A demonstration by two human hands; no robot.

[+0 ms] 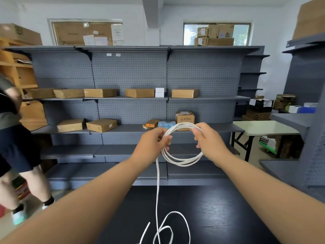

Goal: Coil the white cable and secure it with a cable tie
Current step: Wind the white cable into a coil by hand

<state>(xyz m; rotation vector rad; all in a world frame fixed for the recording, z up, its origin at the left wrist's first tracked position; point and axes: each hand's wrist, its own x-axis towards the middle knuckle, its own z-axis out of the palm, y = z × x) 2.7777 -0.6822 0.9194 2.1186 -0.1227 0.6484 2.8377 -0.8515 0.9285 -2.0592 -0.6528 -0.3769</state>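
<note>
1. The white cable, thin and round, forms several loops in the air; its tail drops onto the dark wood-grain table.
2. The left hand and the right hand, arms outstretched, curl their fingers round opposite sides of the coil.

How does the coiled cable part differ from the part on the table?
The coiled part sits in neat stacked loops between the left hand and right hand; the loose part sprawls unevenly on the table. The coiled part is gripped, the loose part untouched. Both are one white cable.
</note>
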